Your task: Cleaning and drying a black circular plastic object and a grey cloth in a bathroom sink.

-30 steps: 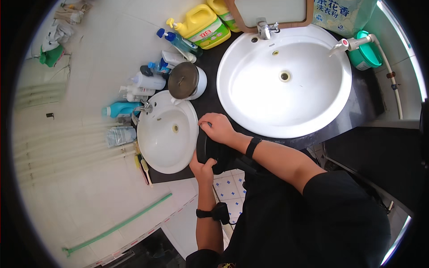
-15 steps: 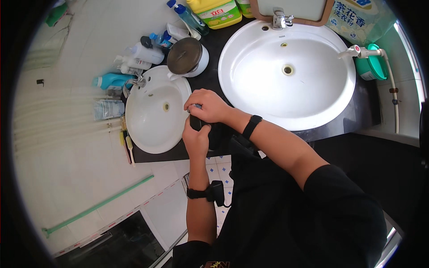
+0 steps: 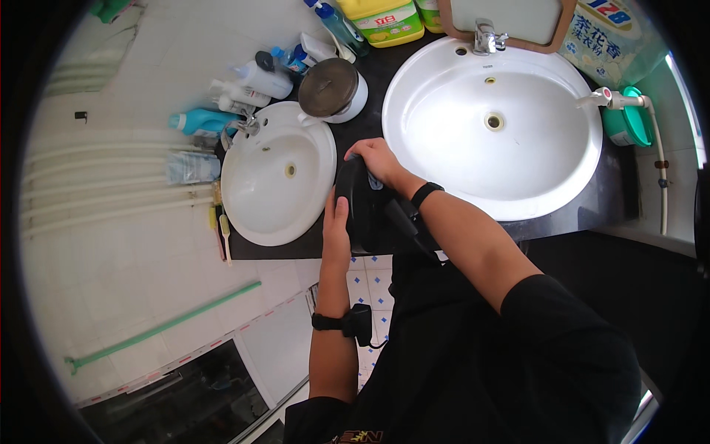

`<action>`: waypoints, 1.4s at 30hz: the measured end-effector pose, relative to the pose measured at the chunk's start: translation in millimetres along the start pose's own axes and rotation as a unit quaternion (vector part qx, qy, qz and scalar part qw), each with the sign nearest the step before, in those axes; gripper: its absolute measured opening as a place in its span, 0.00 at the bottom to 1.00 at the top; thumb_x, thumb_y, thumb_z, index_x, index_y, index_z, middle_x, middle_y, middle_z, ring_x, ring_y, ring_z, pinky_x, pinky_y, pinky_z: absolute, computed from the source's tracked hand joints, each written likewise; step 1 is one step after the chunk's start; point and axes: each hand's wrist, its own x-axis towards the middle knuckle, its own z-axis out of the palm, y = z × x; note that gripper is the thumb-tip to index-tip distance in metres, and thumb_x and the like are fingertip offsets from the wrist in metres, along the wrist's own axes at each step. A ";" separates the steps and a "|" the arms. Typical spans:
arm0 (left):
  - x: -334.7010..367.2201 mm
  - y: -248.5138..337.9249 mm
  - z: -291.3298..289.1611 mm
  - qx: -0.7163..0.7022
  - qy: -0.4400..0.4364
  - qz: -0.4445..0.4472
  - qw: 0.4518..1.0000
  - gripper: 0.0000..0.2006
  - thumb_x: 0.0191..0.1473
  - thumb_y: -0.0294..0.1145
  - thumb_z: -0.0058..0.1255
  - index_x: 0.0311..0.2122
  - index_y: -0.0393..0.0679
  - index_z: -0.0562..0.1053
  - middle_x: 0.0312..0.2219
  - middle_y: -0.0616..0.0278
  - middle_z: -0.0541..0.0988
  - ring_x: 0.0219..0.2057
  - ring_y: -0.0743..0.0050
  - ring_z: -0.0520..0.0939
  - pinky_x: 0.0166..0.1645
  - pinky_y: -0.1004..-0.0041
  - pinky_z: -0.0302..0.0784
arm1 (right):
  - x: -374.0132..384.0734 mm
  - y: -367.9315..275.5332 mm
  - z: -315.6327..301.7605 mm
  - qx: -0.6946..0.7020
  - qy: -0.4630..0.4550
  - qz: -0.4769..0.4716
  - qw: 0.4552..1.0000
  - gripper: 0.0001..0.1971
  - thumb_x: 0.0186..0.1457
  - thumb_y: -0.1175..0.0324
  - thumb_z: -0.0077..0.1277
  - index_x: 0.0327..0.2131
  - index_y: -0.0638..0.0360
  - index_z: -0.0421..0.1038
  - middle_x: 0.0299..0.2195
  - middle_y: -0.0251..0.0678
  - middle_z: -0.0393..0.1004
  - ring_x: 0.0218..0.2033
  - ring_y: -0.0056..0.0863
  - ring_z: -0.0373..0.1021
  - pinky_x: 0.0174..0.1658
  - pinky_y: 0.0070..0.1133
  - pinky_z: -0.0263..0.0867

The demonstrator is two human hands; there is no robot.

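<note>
A large black object with a rounded edge [image 3: 359, 218] is held between my hands near the counter's front edge, between the two sinks. Its kind cannot be made out against the dark counter. Along its left side lies my left hand [image 3: 337, 233], fingers stretched up and thumb pressed to the near face. My right hand [image 3: 379, 163] curls over its far top part. Under the right palm a bit of grey-blue cloth [image 3: 375, 182] shows, pressed against the black object. Part of the object is hidden by the right wrist and the black device strapped there.
A small white sink [image 3: 251, 214] is at the left, a large one [image 3: 436, 177] at the right. A white pot with a brown lid [image 3: 328, 87] stands behind my hands. Bottles [image 3: 265, 79] and brushes [image 3: 224, 235] line the left edge. A green bucket [image 3: 627, 126] is far right.
My hands have moved apart from their close grip. The black object now shows much larger and tilted up between them. The right hand has shifted right, with the cloth now visible beneath it.
</note>
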 end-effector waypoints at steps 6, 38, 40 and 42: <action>19.0 5.6 -31.2 -0.075 -0.006 -0.126 0.989 0.22 0.61 0.40 0.46 0.55 0.37 0.66 0.50 0.56 0.75 0.50 0.66 0.76 0.55 0.68 0.71 | -9.5 5.6 13.4 -0.075 0.075 -0.050 0.993 0.13 0.49 0.66 0.45 0.27 0.64 0.78 0.22 0.45 0.76 0.26 0.34 0.73 0.36 0.24 0.67; 28.6 -2.9 -51.9 0.051 -0.095 -0.126 0.986 0.19 0.62 0.39 0.37 0.46 0.34 0.72 0.45 0.62 0.75 0.49 0.79 0.71 0.55 0.76 0.63 | -46.9 -32.0 37.3 -0.249 0.006 -0.383 0.890 0.05 0.40 0.72 0.50 0.23 0.57 0.75 0.22 0.34 0.74 0.26 0.34 0.72 0.36 0.28 0.68; 26.7 -1.5 -53.5 0.044 -0.080 -0.119 0.989 0.19 0.62 0.40 0.37 0.46 0.34 0.72 0.44 0.61 0.76 0.47 0.77 0.73 0.54 0.76 0.65 | -43.7 -28.6 39.3 -0.217 0.032 -0.346 0.912 0.07 0.42 0.72 0.49 0.26 0.59 0.76 0.22 0.36 0.75 0.26 0.36 0.71 0.34 0.27 0.68; 25.9 10.8 -44.5 0.000 -0.155 -0.160 0.975 0.22 0.60 0.43 0.40 0.46 0.33 0.72 0.41 0.56 0.78 0.42 0.72 0.78 0.50 0.75 0.69 | -42.4 -24.4 32.9 -0.200 0.047 -0.294 0.934 0.08 0.44 0.72 0.47 0.27 0.60 0.77 0.22 0.37 0.75 0.26 0.34 0.72 0.34 0.26 0.67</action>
